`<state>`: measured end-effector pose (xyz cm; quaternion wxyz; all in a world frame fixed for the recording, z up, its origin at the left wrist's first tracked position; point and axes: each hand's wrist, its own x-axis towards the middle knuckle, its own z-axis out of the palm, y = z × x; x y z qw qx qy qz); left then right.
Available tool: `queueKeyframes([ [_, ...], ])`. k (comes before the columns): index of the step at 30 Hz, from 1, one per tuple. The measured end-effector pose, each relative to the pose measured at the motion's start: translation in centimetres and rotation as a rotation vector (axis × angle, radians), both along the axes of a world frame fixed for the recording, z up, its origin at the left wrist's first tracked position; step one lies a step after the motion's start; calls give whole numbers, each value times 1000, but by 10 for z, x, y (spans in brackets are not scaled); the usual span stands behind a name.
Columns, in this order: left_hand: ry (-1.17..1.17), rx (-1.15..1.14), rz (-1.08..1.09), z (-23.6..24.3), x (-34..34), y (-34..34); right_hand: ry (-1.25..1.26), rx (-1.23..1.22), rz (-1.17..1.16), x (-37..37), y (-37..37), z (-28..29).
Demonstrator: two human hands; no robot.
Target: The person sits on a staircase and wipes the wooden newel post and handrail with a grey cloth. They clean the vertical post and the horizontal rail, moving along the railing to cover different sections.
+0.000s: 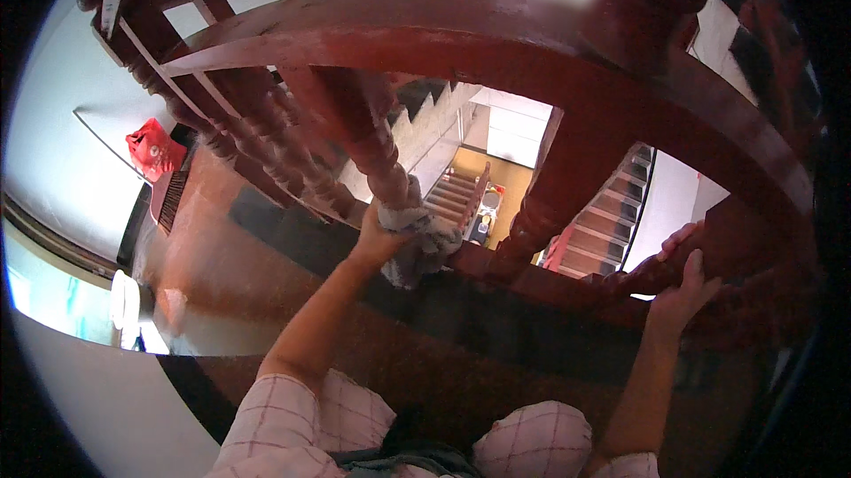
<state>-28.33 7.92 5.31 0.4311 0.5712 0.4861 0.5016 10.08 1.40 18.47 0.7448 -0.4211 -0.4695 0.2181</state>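
A crumpled grey cloth [424, 255] is wrapped against the lower part of a turned, dark red wooden baluster [377, 155]. My left hand [381, 240] is closed on this cloth, pressing it to the post; part of the fingers is hidden behind it. Farther right, my right hand [683, 287] grips another red baluster [645, 278] low down, its fingers curled round the wood and the thumb on the near side. Above both hands curves the broad red handrail [425, 22].
Beyond the balusters the stairwell drops to lower flights of steps [589, 243] and a yellowish floor [470, 162]. At the left lie a broom with dark bristles [173, 199] and a red bag [156, 152]. My knees are close to the railing, over a brown floor [292, 287].
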Motion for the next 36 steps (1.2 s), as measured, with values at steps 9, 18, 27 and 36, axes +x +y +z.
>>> queueKeyframes([
  [9,-7,289,715,-34,61,-4,1,-133,-69,0,-3,0],
  [18,81,308,546,-93,38,-71,-75,-66,11,7,-2,0],
  [27,-125,136,386,-49,28,-15,30,-67,18,7,-1,-7],
  [36,-192,-199,-8,-17,-28,-6,-2,-55,16,6,0,-6],
])
